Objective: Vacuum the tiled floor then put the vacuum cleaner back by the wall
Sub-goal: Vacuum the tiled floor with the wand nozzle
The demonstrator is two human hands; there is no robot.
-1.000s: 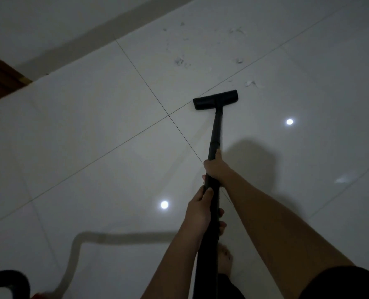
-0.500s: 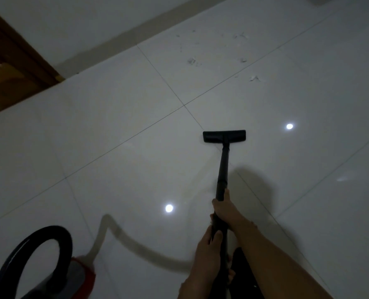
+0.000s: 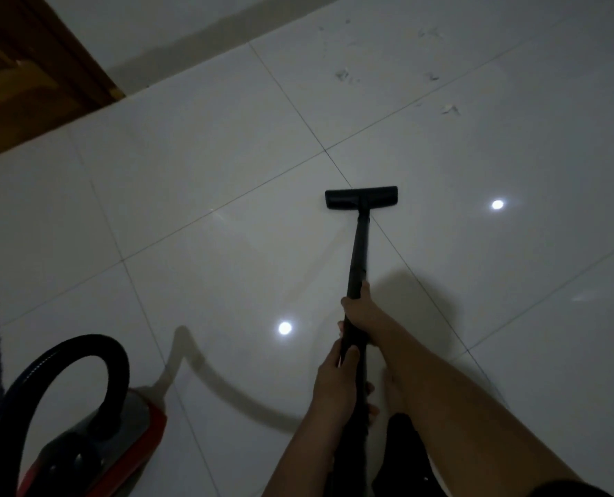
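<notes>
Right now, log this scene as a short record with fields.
left hand: gripping the wand, nearer the body
right hand: gripping the wand, further down
floor head: flat on the tiled floor, on a grout line
debris: scattered beyond the head, not reached
vacuum body: red, lower left, black hose arching above
wall: top of view

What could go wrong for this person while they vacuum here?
The scraps of debris lie well beyond the floor head, so they could be missed if the strokes stay short. The red vacuum body and its looping hose sit close by the person's left side, so a step that way might trip on them. A bare foot is near the wand, which both hands grip, and could get bumped.
</notes>
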